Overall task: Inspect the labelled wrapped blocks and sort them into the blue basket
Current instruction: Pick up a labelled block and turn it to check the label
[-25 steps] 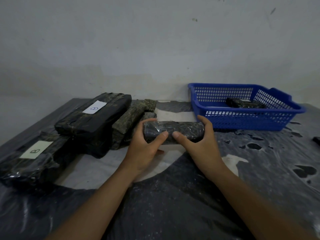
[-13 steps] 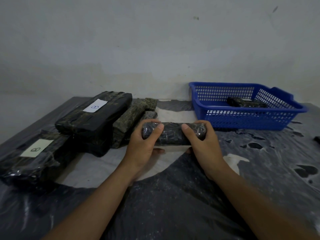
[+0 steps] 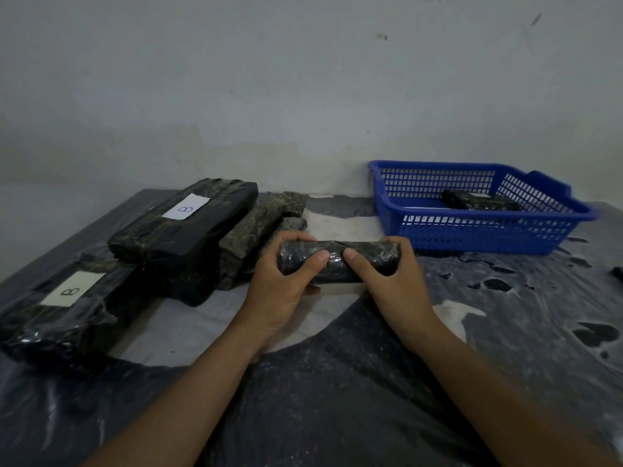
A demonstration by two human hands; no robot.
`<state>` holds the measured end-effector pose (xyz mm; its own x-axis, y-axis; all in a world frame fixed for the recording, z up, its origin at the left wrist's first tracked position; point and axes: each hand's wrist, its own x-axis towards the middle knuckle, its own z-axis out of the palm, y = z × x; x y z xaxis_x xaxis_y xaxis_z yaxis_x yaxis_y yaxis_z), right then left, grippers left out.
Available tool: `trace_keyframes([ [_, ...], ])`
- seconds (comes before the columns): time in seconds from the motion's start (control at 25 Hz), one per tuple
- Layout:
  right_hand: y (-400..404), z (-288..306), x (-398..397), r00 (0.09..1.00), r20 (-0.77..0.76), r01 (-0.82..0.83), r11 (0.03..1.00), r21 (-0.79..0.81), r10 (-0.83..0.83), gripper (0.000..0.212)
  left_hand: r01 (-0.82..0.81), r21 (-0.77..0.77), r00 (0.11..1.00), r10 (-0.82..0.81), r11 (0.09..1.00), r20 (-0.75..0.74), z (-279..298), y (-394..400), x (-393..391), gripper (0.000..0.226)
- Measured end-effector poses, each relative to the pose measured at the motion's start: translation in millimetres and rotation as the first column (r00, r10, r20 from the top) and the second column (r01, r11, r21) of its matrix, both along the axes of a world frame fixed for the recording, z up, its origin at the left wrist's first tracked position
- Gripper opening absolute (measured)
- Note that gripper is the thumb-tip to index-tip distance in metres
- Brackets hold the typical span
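Observation:
A small black wrapped block [image 3: 340, 261] lies lengthwise between both my hands, just above the table. My left hand [image 3: 286, 281] grips its left end and my right hand [image 3: 387, 281] grips its right end, thumbs on top near the middle. No label shows on it. The blue basket [image 3: 472, 227] stands at the back right and holds one wrapped block [image 3: 478, 201]. At the left lie two large wrapped blocks with white "B" labels, one at the back [image 3: 182, 227] and one at the front left [image 3: 64, 308].
Two narrow greenish wrapped blocks [image 3: 259, 227] lean beside the back "B" block. The table is covered with a dark crinkled plastic sheet [image 3: 337, 382]. A grey wall runs behind. A small dark object [image 3: 617, 273] sits at the right edge.
Both hands have turned the small block and shifted their hold; the thumbs now sit closer together on top. The block stays in the same place.

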<state>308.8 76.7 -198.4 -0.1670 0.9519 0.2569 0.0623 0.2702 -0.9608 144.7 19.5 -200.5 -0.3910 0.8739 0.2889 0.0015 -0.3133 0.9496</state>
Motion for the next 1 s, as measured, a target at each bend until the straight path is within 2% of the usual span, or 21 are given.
trace_keyframes([
  [0.16,3.6,3.6,1.5,0.973,-0.185,-0.159,0.98,-0.115,0.136,0.025,0.034,0.03,0.996,-0.032,0.999,-0.084,-1.4,-1.9,-1.0,0.021],
  [0.28,4.7,4.4,1.6,0.935,-0.326,-0.182,0.978,-0.1,0.141,0.016,0.031,0.011,0.996,-0.03,0.999,-0.089,-1.6,-2.3,0.9,0.024],
  [0.4,5.4,5.3,1.2,0.907,-0.396,-0.179,0.983,-0.05,0.145,0.018,0.001,-0.029,0.998,-0.003,1.0,-0.066,-0.5,-2.0,1.8,0.035],
  [0.52,6.6,5.4,0.1,0.906,-0.4,-0.171,0.984,-0.04,0.141,0.022,-0.011,-0.052,0.999,0.009,0.999,-0.042,-1.7,-0.6,-0.6,0.034],
  [0.72,7.6,1.6,-0.7,0.916,-0.381,-0.151,0.988,-0.028,0.129,0.016,0.006,-0.053,1.0,-0.007,0.999,-0.012,-1.1,-0.6,-1.0,0.034],
  [0.88,8.9,-0.2,-2.4,0.937,-0.337,-0.108,0.994,-0.014,0.097,0.011,0.061,-0.051,0.995,-0.057,0.997,0.081,0.2,0.4,-1.3,0.038],
  [1.0,9.2,-2.2,-3.1,0.956,-0.28,-0.079,0.997,0.021,0.082,0.013,-0.004,-0.06,1.0,0.004,0.998,-0.007,-2.0,4.2,0.6,0.025],
])
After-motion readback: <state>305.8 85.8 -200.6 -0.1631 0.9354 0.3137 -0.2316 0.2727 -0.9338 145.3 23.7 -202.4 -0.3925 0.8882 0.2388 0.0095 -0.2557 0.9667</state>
